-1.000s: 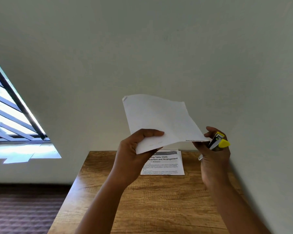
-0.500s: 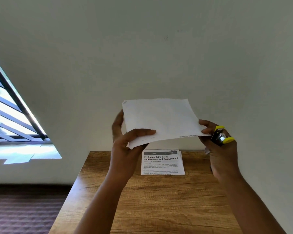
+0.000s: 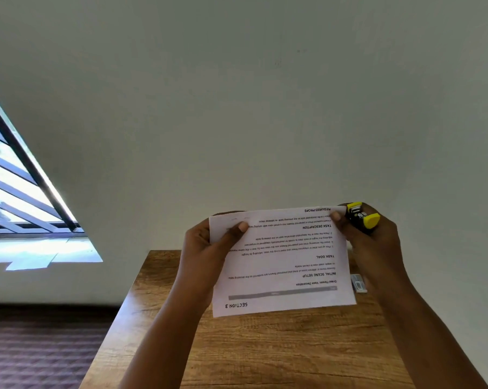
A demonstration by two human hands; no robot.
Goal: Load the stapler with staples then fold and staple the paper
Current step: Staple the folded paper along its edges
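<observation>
paper: held up over counter, print upside down
left grip: pinching paper's top corner
right grip: clutching stapler and paper

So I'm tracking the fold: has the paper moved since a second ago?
Yes. The paper has dropped and flipped print side toward the camera, now overlapping the table's far edge instead of sitting against the wall.

**Paper held up over the table**

We hold the printed paper above the wooden table, its text upside down to us. Our left hand pinches its top left corner, thumb on the printed face. Our right hand pinches the top right corner while also gripping the yellow and black stapler, just beside that pinch. Below the right-hand grip, a small strip of staples lies on the table.
</observation>
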